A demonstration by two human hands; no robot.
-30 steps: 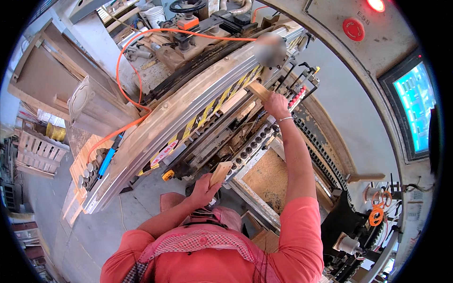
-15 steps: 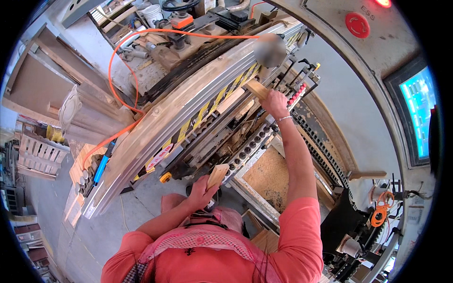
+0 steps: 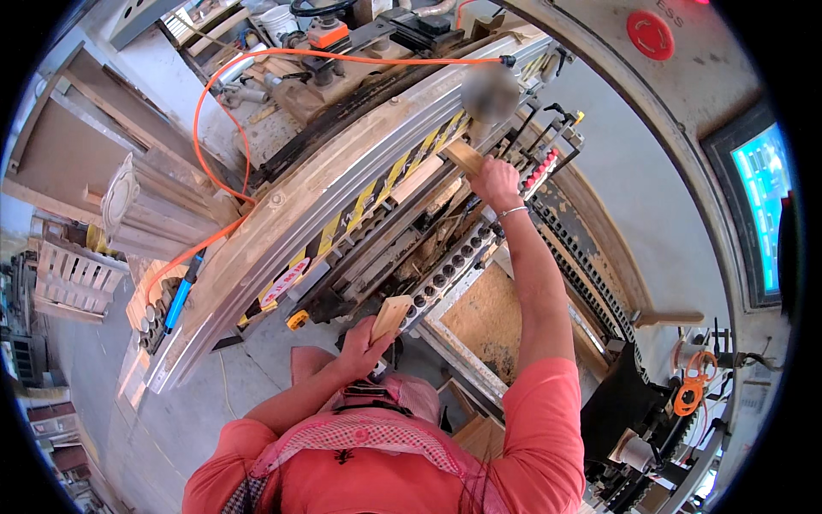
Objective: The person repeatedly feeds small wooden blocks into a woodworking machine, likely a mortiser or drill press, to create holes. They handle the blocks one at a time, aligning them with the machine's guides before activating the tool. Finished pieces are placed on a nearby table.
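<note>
My left hand [image 3: 363, 347], close to my body, is closed around a short wooden block [image 3: 391, 316] whose end points up and away from me. A small dark hole or mark shows near the block's top. Farther off, my right arm reaches forward over the machine. Its hand [image 3: 496, 182] grips the near end of a wooden strip [image 3: 464, 158], which lies against the machine beside the yellow and black striped edge [image 3: 377, 197]. The strip's far end meets a blurred round grey shape, and I cannot tell what it rests on.
A row of black round pads [image 3: 448, 269] runs between my hands. Beside it sits a sawdust-covered tray [image 3: 486, 321]. An orange hose [image 3: 199, 128] loops over the long metal beam [image 3: 282, 199]. At the right are a red emergency button [image 3: 650, 35] and a lit screen [image 3: 760, 214].
My left hand has shifted slightly left and up, and its wooden block is turned a little. The right hand keeps hold of the wooden strip in nearly the same place.
</note>
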